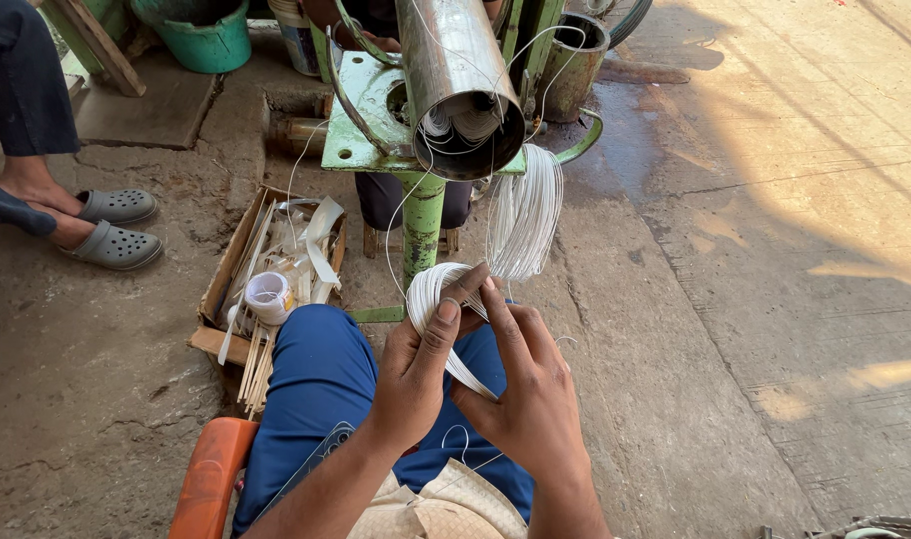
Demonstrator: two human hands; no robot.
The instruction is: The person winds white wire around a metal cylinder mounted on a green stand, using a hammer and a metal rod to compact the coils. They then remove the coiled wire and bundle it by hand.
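One cardboard box (238,262) holds tape roll (269,295), perhaps strips.

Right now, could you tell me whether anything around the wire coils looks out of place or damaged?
Nothing looks broken. Both hands, left hand and right hand, hold a white wire coil; loose strands trail from the steel tube, and the cardboard box of scraps sits untidy.

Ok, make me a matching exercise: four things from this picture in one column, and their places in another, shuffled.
Things:
1. white wire coil
2. steel tube
3. cardboard box
4. green bucket

Places:
A. top left, by the wall
B. on the ground, left of the blue-trousered knee
C. between the left hand and right hand
D. on the green stand, open end toward the camera

Pairs: 1-C, 2-D, 3-B, 4-A
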